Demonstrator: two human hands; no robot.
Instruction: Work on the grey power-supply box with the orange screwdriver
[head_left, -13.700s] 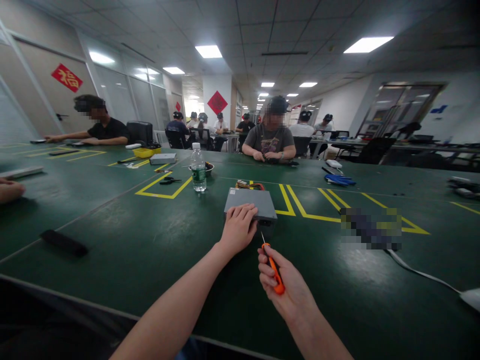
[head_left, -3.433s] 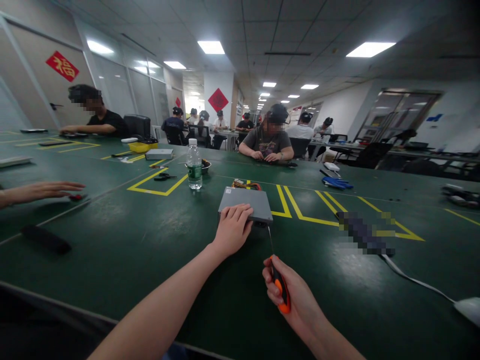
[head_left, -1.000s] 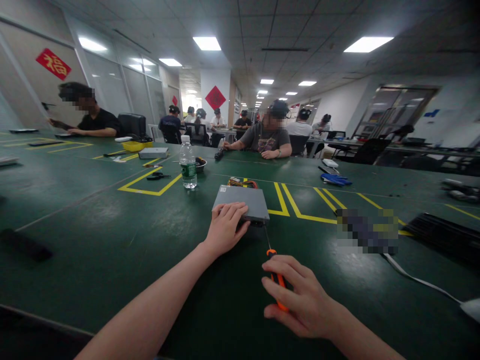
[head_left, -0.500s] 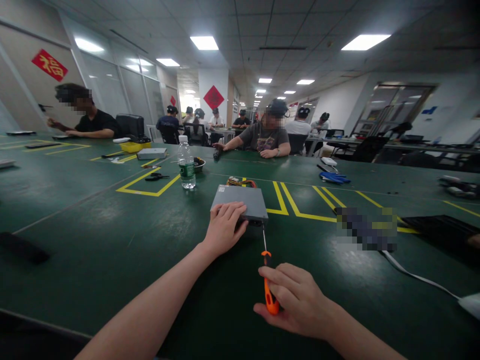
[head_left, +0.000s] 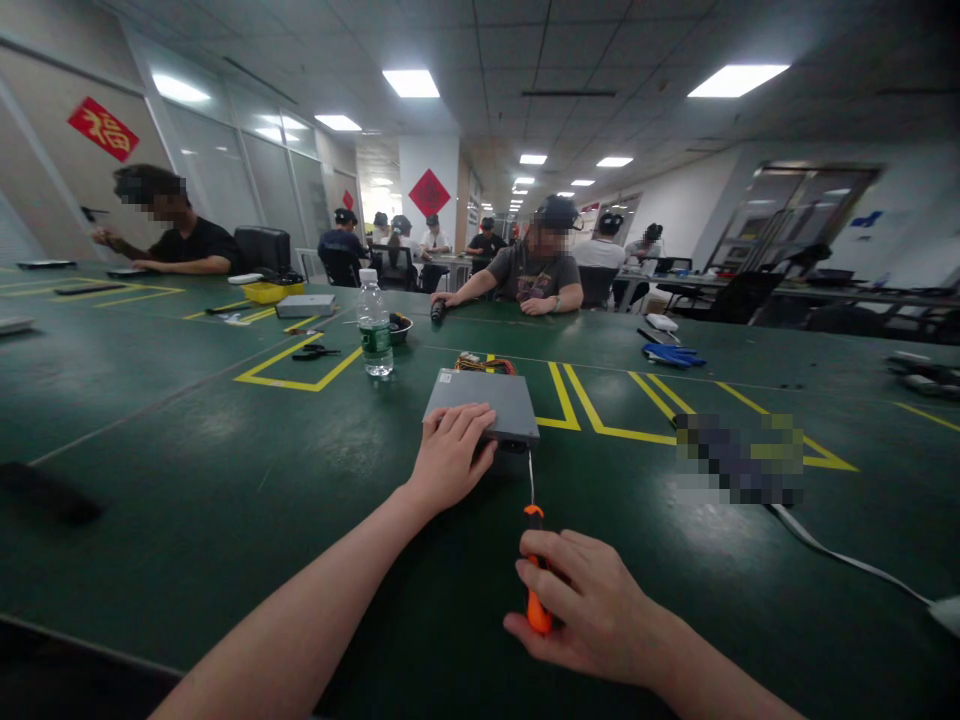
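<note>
A grey metal computer power supply [head_left: 491, 392] lies flat on the green table [head_left: 315, 560], its bundle of coloured cables [head_left: 486, 364] at the far side. My left hand [head_left: 454, 445] grips its near left part, with fingers spread over the top and the thumb by the front edge. An orange-and-black screwdriver [head_left: 537, 605] is in the closed fingers of my right hand [head_left: 585, 600]. Its thin shaft points away from me, the tip at the near right corner of the power supply. Whether the tip sits in a screw is too small to tell.
Left of the power supply stands a water bottle [head_left: 375, 325], with a small bowl [head_left: 400, 327] behind. Blue gloves [head_left: 673, 355] and a blurred-out dark object [head_left: 735, 460] with a white cable lie right. A co-worker [head_left: 536, 265] sits opposite, one hand on a dark object.
My right hand has shifted its fingers and turned slightly around the screwdriver handle. A black object and a hand at the right edge have gone from view. My left hand stays put.
</note>
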